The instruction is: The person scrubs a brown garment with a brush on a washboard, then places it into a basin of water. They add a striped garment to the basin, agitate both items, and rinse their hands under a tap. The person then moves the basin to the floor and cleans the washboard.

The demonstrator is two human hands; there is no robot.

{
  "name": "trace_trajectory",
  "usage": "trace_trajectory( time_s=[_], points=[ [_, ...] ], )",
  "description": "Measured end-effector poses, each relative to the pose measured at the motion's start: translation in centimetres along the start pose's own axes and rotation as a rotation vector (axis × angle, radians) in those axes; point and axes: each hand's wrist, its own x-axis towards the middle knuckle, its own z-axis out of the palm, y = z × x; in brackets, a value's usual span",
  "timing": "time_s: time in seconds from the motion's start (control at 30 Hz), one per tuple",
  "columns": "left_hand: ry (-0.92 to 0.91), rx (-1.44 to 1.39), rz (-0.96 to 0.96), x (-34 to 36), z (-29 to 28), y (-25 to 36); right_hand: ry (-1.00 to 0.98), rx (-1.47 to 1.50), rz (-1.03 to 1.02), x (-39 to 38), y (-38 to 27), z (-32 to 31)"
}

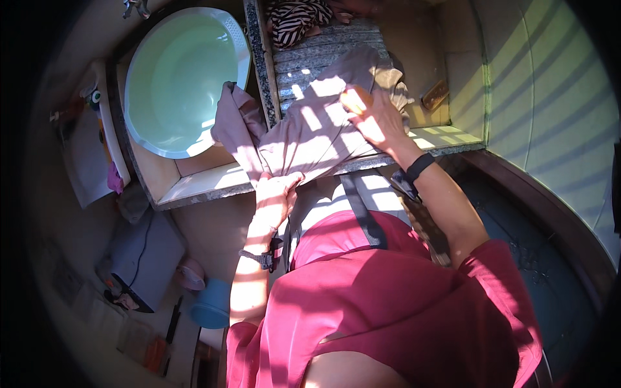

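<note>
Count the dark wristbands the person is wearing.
2. One wristband sits at the wrist behind the right hand; the other wristband sits farther back behind the left hand. Neither is hidden by the sleeves.

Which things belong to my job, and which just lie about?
Likely in use: pale mauve cloth, orange rounded block in right hand, grey ridged stone slab, pale green plastic basin.
Apparently idle: black-and-white striped cloth, brown oblong block, blue plastic bucket.

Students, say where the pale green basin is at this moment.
The basin sits at upper left in the head view, left of the ribbed slab, with the cloth bunched by its lower-right rim.
</note>
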Motion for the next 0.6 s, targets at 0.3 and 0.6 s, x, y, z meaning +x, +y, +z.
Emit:
trace_trajectory(
  time_s=[0.3,0.6],
  points=[
    [0.032,0.404,-0.037,0.3,-2.7,1.0,0.046,-0.011,-0.073,-0.9,-4.3,-2.5],
    [-0.009,0.168,-0.098,0.3,-1.3,-2.1,0.064,-0.117,0.391,3.7,6.8,-3.6]
  ],
)
